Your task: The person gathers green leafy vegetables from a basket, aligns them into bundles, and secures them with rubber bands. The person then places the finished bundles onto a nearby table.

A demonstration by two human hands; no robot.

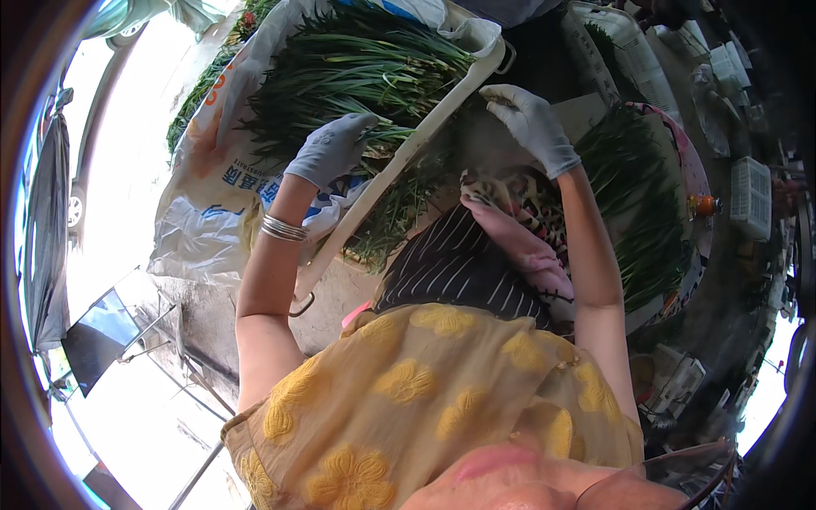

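Note:
My left hand point(335, 146), in a pale grey glove, is closed around the pale stem ends of a small bunch of garlic chives point(392, 132). Under and beyond it lies a large heap of long green garlic chives point(357, 64) on a white plastic sack point(191, 191) that bears printing. To the right, past the pale rim point(401, 159) of a container or board, my right hand point(526, 121) is raised in a matching glove. Its fingers are bent toward the thumb; whether something small is pinched there cannot be made out.
Loose green trimmings point(395, 217) lie below the rim, by my striped lap. More garlic chives point(637, 204) are spread on a cloth-edged surface at right. A white crate point(749, 197) and an orange-topped bottle point(704, 205) are farther right. One metal handle point(303, 306) juts from the rim's near end.

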